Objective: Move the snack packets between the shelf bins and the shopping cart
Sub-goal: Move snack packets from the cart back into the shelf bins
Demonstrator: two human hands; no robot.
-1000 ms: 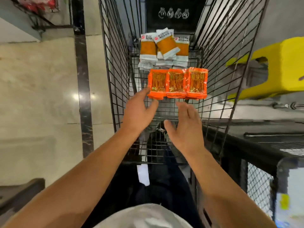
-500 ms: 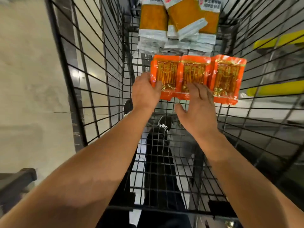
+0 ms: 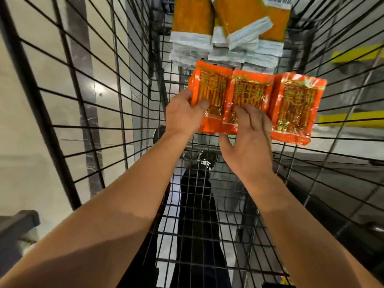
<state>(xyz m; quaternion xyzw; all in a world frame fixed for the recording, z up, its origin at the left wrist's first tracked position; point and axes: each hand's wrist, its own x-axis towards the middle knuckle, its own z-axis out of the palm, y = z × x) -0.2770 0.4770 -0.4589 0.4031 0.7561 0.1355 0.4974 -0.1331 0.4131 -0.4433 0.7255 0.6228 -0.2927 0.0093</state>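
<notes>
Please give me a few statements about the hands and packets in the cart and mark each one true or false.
1. Three red packets lie side by side in the cart. True.
2. The left hand grips the leftmost red packet. True.
3. The right hand grips the rightmost red packet. False: its fingers are on the middle one; the rightmost is untouched.
4. The white-and-orange packets lie nearer the person than the red ones. False: they lie beyond them.
5. Both hands are outside the cart. False: both reach inside it.
</notes>
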